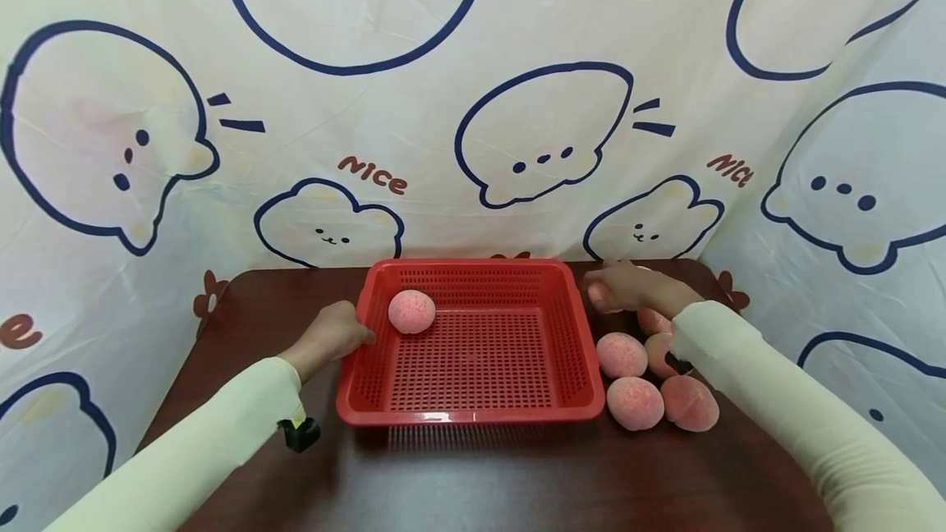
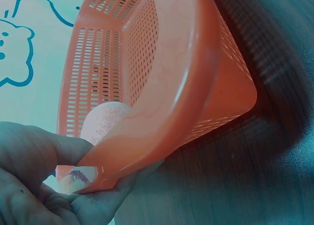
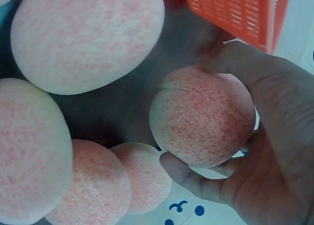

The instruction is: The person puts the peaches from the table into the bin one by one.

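A red perforated plastic basket [image 1: 473, 416] stands on the table, with one pink peach [image 1: 411, 312] in its far left corner. My left hand [image 1: 334, 337] pinches the basket's left rim, thumb on the inner side and fingers beneath, as the left wrist view shows. Beyond the basket's right side, my right hand [image 1: 637, 287] holds another peach [image 3: 203, 117] between thumb and curled fingers. In the right wrist view this peach looks lifted near the basket wall. Several more peaches [image 1: 634, 403] lie in a group right of the basket, some partly hidden beneath my right forearm.
The dark brown table [image 1: 458, 483] reaches toward me in front of the basket. A white cloth [image 1: 429, 130] with cartoon bear outlines hangs behind and on both sides. Each wrist carries a small black camera [image 1: 299, 435].
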The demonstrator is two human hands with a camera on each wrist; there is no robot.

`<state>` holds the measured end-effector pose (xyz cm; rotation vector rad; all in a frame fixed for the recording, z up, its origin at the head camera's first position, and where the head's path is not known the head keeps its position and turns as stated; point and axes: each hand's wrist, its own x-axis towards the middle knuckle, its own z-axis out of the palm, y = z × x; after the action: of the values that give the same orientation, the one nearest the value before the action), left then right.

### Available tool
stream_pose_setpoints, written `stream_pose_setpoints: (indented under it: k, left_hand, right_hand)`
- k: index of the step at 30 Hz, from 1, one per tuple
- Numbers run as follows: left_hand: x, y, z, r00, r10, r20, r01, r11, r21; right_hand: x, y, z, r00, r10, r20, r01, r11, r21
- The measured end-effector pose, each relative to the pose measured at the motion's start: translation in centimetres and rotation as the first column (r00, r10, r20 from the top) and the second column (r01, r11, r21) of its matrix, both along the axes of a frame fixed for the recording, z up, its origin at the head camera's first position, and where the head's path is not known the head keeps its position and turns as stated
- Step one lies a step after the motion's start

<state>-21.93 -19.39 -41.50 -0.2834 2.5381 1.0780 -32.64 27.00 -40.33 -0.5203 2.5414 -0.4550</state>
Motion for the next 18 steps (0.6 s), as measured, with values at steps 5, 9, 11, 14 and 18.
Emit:
stream_pose_setpoints:
  k: [5, 9, 11, 14, 18]
  left_hand:
    - [0.0, 0.0, 0.0, 1.0, 0.011, 0.012, -0.011, 1.0, -0.008]
    - [0.0, 0.0, 0.0, 1.0, 0.017, 0.02, -0.017, 1.0, -0.015]
    - [-0.1, 0.0, 0.0, 1.0, 0.016, 0.018, -0.015, 1.0, -0.017]
    - [0.0, 0.0, 0.0, 1.0, 0.002, 0.008, -0.002, 1.0, -0.018]
    - [-0.1, 0.0, 0.1, 1.0, -0.002, 0.003, 0.002, 1.0, -0.012]
  right_hand:
    - [-0.2, -1.1, 0.5, 0.999, 0.036, -0.003, -0.036, 0.995, -0.088]
    - [-0.3, -1.8, 1.1, 0.995, 0.07, -0.068, -0.075, 0.995, -0.064]
    - [-0.3, -2.1, 1.6, 0.994, 0.057, -0.091, -0.061, 0.997, -0.051]
    - [-0.4, -2.4, 2.1, 0.997, -0.017, -0.075, 0.011, 0.996, -0.091]
    - [-0.5, -2.6, 2.7, 0.988, -0.07, -0.14, 0.065, 0.997, -0.036]
